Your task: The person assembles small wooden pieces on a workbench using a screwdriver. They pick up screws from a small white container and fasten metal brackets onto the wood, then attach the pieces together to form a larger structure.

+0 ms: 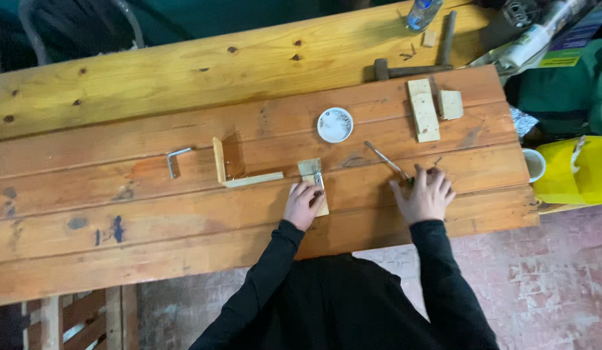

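Observation:
My left hand (303,203) presses down on a small pale wood strip (310,170) that carries a metal bracket, near the front of the wooden workbench (184,207). My right hand (426,194) rests on the bench to the right, its fingers closed around the handle end of a slim screwdriver (385,159) whose shaft points up and left. An L-shaped wooden corner piece (239,176) stands just left of the strip. Both sleeves are black.
A metal angle bracket (174,159) lies further left. A small white dish (334,124) sits behind the strip. Two wood blocks (424,109), a hammer (411,68) and a plastic bottle (422,13) are at the back right. A yellow container (573,172) and white cup (534,164) stand off the right edge.

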